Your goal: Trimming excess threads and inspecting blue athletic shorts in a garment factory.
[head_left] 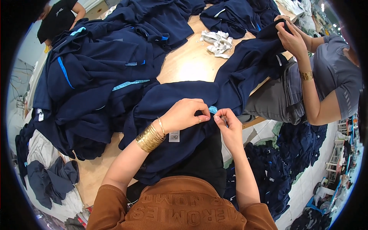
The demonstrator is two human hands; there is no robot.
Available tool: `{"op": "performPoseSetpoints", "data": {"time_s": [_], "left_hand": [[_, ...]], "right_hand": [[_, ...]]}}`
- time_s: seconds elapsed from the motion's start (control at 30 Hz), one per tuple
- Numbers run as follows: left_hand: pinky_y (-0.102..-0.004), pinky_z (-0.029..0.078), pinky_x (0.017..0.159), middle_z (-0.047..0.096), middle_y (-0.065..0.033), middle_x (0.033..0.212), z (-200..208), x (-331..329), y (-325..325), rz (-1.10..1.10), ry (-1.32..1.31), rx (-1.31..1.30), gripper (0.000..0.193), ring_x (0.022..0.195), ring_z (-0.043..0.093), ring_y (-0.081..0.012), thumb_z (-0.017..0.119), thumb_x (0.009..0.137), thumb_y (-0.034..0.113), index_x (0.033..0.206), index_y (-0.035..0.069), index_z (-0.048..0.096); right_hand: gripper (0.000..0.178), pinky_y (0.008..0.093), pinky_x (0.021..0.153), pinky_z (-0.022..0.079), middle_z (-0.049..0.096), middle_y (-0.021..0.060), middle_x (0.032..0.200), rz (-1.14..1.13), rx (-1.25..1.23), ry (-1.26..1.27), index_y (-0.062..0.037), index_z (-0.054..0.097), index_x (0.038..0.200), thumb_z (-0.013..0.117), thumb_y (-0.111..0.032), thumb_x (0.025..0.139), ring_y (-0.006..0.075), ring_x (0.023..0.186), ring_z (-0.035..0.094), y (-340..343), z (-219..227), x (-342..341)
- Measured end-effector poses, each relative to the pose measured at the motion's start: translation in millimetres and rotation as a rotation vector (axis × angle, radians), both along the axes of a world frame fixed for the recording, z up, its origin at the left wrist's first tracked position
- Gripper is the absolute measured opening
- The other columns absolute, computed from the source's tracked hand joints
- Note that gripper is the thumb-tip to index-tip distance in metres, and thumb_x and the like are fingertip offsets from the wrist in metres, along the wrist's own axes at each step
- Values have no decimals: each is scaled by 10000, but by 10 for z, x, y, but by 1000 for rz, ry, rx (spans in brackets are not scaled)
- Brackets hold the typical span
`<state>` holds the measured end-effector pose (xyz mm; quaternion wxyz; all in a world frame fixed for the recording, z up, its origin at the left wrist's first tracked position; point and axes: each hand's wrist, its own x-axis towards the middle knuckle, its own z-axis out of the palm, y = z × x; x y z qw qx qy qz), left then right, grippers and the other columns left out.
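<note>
A navy garment with light blue trim lies across the near edge of the wooden table and over my lap. My left hand, wearing gold bangles and a ring, pinches the fabric by a small blue trim piece. My right hand is closed on the same fabric edge right next to it and holds a thin metal tool, too small to identify. A white label shows on the garment below my left wrist.
A large heap of navy garments covers the table's left. White fabric scraps lie mid-table. A person in grey at the right handles another navy garment. More garments are piled on the floor. Another person stands far left.
</note>
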<state>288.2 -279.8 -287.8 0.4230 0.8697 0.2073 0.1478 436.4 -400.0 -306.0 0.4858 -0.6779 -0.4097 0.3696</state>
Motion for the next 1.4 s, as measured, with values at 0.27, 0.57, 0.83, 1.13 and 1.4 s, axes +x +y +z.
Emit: {"op": "performPoseSetpoints", "data": {"time_s": [0.27,0.57,0.83,1.13,1.4], "left_hand": [[-199,462,523,635,-52,750,33,-2,81,105,95,-488,132,575,561,-68,569,884,124,886,-7,555],[-226,473,555,638,-66,764,-69,8,57,114,22,-417,96,607,568,-87,552,884,76,883,-19,540],[-234,478,563,644,-77,770,-86,2,37,115,22,-367,86,607,581,-100,555,877,66,886,-20,545],[-235,473,562,645,-72,748,-82,18,26,111,25,-336,95,584,579,-100,563,875,77,874,-17,547],[-263,479,565,614,-68,662,208,-135,-248,219,-82,-443,121,593,622,-144,562,865,116,805,13,543]], "right_hand": [[207,265,675,424,577,56,805,94,-35,-230,-7,541,944,619,-174,850,130,692,514,-25,96,53],[229,299,659,431,583,103,743,266,-126,-242,-13,529,954,598,-216,871,179,700,549,-33,66,55],[278,358,632,438,603,177,765,356,-242,-342,-18,541,976,558,-282,892,323,712,588,8,117,74],[286,390,628,437,604,181,728,376,-257,-417,-40,576,946,536,-318,895,352,724,597,39,106,72],[323,301,600,447,582,87,701,106,-6,-312,-31,586,958,688,-288,792,193,636,567,93,3,316]]}}
